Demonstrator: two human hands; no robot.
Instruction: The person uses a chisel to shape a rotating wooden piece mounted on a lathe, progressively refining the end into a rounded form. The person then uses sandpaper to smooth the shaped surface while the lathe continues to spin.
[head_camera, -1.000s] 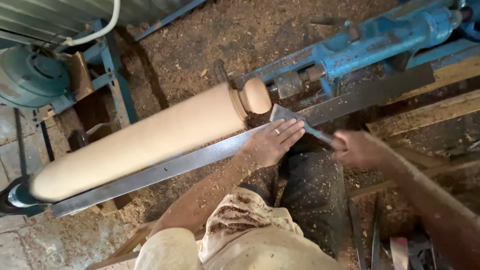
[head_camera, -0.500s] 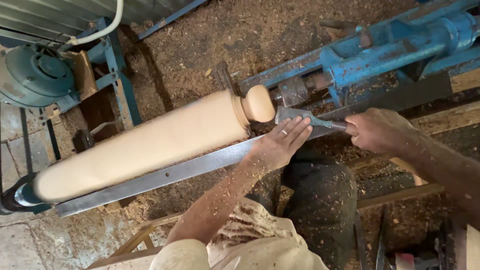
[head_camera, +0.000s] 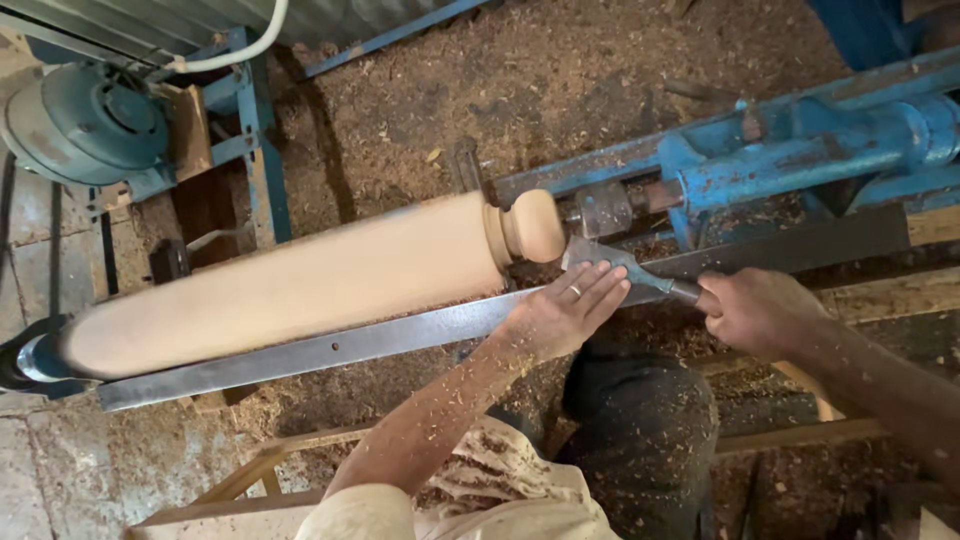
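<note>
Left grip (head_camera: 565, 310) lies flat, fingers pressing the chisel (head_camera: 610, 266) onto the steel tool rest (head_camera: 330, 345); right grip (head_camera: 755, 310) is wrapped round its handle. Blade meets the wooden spindle (head_camera: 290, 285) just above.

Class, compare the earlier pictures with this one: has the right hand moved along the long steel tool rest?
Cannot tell. The head camera itself shifts between pictures. The right hand grips the chisel handle beside the steel tool rest, at much the same place relative to the rounded knob.
</note>
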